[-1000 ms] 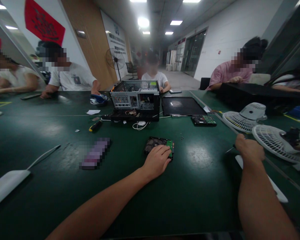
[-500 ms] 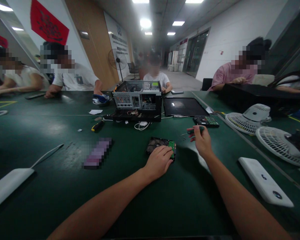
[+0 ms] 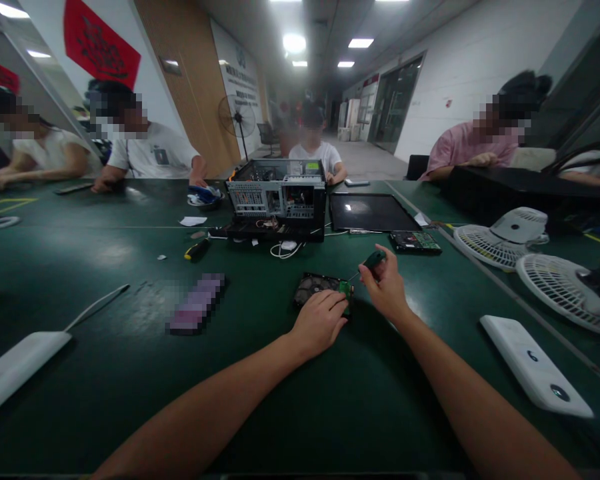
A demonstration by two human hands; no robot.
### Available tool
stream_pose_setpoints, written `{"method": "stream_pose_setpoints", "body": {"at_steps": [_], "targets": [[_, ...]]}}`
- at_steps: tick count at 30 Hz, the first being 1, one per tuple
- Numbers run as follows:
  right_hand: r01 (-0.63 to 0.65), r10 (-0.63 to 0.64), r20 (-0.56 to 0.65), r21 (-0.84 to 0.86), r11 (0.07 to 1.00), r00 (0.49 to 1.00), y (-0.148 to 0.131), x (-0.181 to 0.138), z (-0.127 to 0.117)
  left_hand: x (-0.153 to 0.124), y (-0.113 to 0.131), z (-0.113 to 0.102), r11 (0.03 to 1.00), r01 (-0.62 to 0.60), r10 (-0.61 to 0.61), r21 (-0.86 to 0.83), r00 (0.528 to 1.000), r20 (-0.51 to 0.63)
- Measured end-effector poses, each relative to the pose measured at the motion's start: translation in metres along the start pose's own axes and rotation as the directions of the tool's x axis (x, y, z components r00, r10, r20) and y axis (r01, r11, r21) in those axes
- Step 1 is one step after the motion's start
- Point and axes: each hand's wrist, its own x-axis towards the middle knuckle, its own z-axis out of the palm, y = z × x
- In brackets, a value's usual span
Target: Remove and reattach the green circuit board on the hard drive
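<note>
A hard drive (image 3: 314, 287) with a green circuit board lies on the dark green table (image 3: 105, 267) in front of me. My left hand (image 3: 321, 322) rests on its near edge, fingers curled over it. My right hand (image 3: 387, 285) is closed round a small green-handled screwdriver (image 3: 371, 261), whose tip points down-left at the drive's green board.
An open computer case (image 3: 276, 199) stands beyond the drive, with a black side panel (image 3: 373, 212) and a second drive (image 3: 415, 241) to its right. Two white fans (image 3: 500, 237) and a white flat piece (image 3: 535, 364) lie at right. Several people sit around the table.
My right hand came from the table's right side with the screwdriver and moved left to the hard drive. My left hand stayed on the drive.
</note>
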Motion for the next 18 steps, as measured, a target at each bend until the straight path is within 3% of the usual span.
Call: {"method": "stream_pose_setpoints", "body": {"at_steps": [18], "targets": [[0.055, -0.052, 0.037, -0.073, 0.996, 0.998, -0.0037, -0.0011, 0.0018, 0.0009, 0.0015, -0.0009, 1.000, 0.006, -0.006, -0.010, 1.000, 0.007]]}}
